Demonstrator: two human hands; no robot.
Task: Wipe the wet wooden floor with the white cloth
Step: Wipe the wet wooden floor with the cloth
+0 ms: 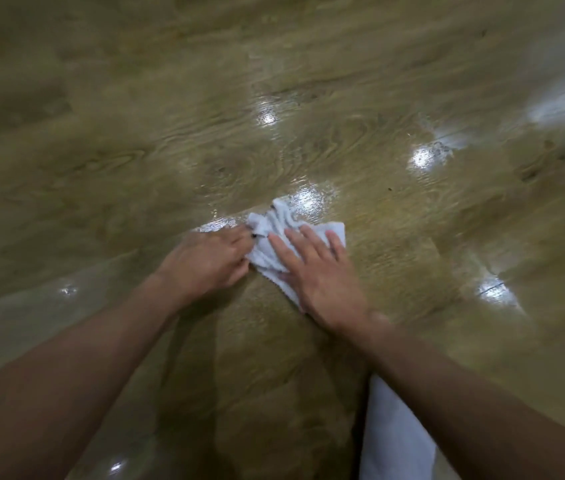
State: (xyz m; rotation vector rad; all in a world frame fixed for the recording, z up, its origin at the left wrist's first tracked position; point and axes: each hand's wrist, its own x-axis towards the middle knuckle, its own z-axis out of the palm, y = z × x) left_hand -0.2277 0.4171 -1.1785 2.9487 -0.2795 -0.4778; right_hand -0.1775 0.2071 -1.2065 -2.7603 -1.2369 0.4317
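Two hands are working the cloth (274,233) just below the middle of the frame, and the job is looking far from finished. The left hand (205,261) is gripping the cloth's bunched left edge, fingers curled in on it. The right hand (322,282) is pressing flat on top, fingers straight and spread apart. The cloth is lying crumpled on the floor (118,140) rather than opened out, so it is probably covering little ground with each pass.

A wet patch (308,197) is glinting right at the cloth's upper edge, and a thin wet streak (215,225) is showing just above the left hand. More sheen (424,156) is shining at right of centre and well apart from the cloth, with other bright spots toward the lower right and upper middle, so plenty seems to be waiting.

Some white fabric (395,438) is lying at the lower right beside the right forearm. What it is cannot be told, and it is sitting well back from the wet patches, not blocking the wiping.
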